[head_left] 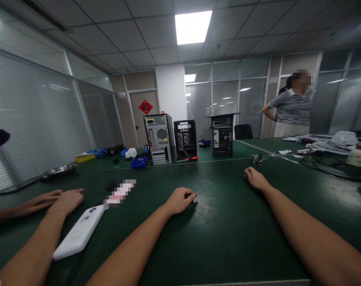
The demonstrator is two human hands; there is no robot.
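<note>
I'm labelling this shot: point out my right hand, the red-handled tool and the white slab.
Right hand [256,178]: head view, back of the hand.
Red-handled tool [193,158]: head view, its handle.
White slab [79,233]: head view, its top face.

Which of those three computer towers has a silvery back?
The left computer tower, closest to the red door sign. Its back is mostly silvery grey, while the middle tower and right tower look mostly black.

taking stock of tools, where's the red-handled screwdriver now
In the head view, the red-handled screwdriver lies just right of centre on the green table, in front of the middle computer case.
</note>
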